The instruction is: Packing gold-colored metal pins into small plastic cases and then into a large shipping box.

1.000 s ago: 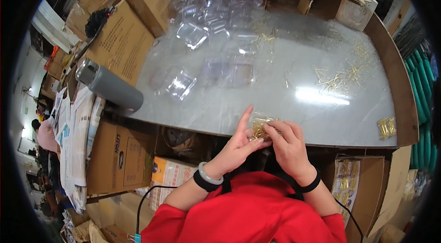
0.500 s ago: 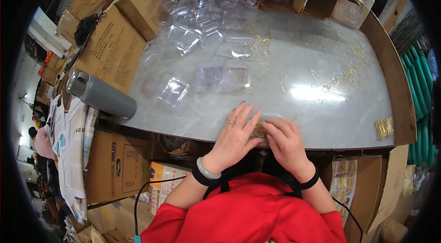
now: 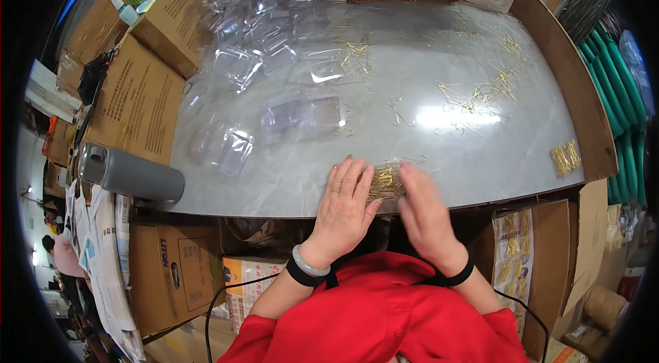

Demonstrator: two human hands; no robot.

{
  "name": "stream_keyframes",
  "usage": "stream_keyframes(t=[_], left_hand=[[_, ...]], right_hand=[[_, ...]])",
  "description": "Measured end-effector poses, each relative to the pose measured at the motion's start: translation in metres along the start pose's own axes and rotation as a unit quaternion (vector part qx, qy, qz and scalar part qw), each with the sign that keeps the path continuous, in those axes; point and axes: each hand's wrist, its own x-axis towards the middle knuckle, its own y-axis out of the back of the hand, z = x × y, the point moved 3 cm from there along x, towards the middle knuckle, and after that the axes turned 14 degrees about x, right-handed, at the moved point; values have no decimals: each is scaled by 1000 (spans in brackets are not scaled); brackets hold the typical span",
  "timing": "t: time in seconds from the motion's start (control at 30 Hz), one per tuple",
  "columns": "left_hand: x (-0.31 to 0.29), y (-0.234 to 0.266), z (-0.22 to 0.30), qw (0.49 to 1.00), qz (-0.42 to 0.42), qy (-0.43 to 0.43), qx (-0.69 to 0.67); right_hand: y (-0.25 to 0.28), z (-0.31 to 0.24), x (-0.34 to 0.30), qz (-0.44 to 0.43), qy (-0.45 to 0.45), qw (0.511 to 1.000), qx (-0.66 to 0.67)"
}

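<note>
A bundle of gold wire hooks (image 3: 386, 181) lies seemingly crosswise near the desk's (image 3: 292, 191) front edge, close between the left hand (image 3: 340, 206), grip flat with fingers extended, and the right hand (image 3: 427, 208), its grip too blurred to tell.

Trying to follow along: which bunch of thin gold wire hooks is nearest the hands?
The bunch between the left hand and right hand; the scattered hooks and far-right bundles on the grey tabletop lie farther away.
</note>
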Motion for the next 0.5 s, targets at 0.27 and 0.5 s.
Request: stream_keyframes(t=[0.27,0.5], left_hand=[[5,2,0,999,-9,-34,11],[3,-1,-2,999,3,-44,12]], right_hand=[[28,30,33,66,-22,977,-202],[31,15,38,89,-35,980,-175]])
